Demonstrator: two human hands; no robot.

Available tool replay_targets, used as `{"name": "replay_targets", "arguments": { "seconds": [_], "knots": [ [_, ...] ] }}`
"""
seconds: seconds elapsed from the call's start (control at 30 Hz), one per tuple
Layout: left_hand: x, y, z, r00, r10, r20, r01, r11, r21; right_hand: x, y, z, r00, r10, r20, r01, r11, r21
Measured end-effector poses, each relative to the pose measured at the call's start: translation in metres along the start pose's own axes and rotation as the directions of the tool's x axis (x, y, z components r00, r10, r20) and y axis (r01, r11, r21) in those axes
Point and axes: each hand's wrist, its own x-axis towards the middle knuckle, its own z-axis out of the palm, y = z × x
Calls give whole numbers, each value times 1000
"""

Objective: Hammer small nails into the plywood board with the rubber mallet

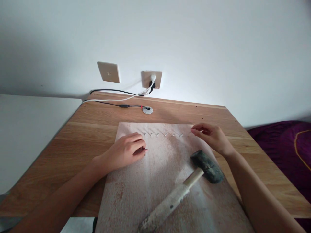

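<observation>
A pale worn board [155, 184] lies on a wooden desk [80, 129]. A row of several small nails [161, 134] stands along its far edge. My left hand [127, 149] rests on the board's left part, fingers curled in a pinch on a small nail held against the board. My right hand [210, 136] is at the right end of the nail row, thumb and forefinger pinched on another small nail. A mallet [184, 187] with a dark head and a pale wooden handle lies on the board below my right hand, held by neither hand.
Two wall plates [108, 72] sit on the white wall, one a socket [152, 79] with plugs in it. Black and white cables [114, 98] run along the desk's back to a round grommet [147, 110]. A white surface [29, 129] adjoins at left; purple fabric [282, 142] lies at right.
</observation>
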Motion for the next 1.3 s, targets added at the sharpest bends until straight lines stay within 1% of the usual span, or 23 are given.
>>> {"name": "replay_targets", "arguments": {
  "seconds": [0.07, 0.13, 0.17, 0.2, 0.27, 0.33, 0.43, 0.53, 0.67, 0.97, 1.13, 1.3],
  "knots": [
    [0, 0, 0, 1000, 5, 1, -5, 1000, -3, -4, -14, 0, 999, -15, 43, 15, 1000, -10],
    [0, 0, 0, 1000, 5, 9, -5, 1000, -6, -12, -34, 3, 993, -48, 105, 50, 999, -18],
    [1, 0, -1, 1000, 3, 12, -2, 1000, -6, -16, -44, 6, 981, -85, 172, 92, 995, -35],
    [1, 1, -1, 1000, 0, 15, 0, 1000, -8, -21, -55, 10, 961, -119, 251, 133, 990, -41],
    [0, 1, -2, 1000, -9, 19, 9, 1000, -17, -29, -75, 18, 901, -196, 386, 220, 975, -18],
    [0, 1, -3, 999, -21, 29, 23, 999, -41, -36, -92, 28, 846, -266, 462, 302, 953, -3],
    [0, 2, -5, 998, -51, 45, 55, 994, -91, -41, -108, 42, 779, -358, 514, 437, 899, -38],
    [0, 3, -6, 996, -64, 60, 70, 992, -105, -42, -117, 54, 748, -363, 555, 498, 860, -109],
    [0, 4, -6, 997, -36, 69, 42, 994, -98, -40, -120, 65, 727, -358, 586, 535, 830, -156],
    [1, 8, -5, 996, -9, 89, 15, 997, -70, -45, -122, 71, 734, -359, 576, 545, 818, -185],
    [1, 10, -5, 996, -6, 93, 15, 996, -93, -45, -122, 72, 746, -343, 571, 513, 842, -164],
    [0, 10, -2, 996, 18, 88, -8, 994, -113, -48, -122, 74, 721, -365, 589, 506, 858, -86]
  ]
}}
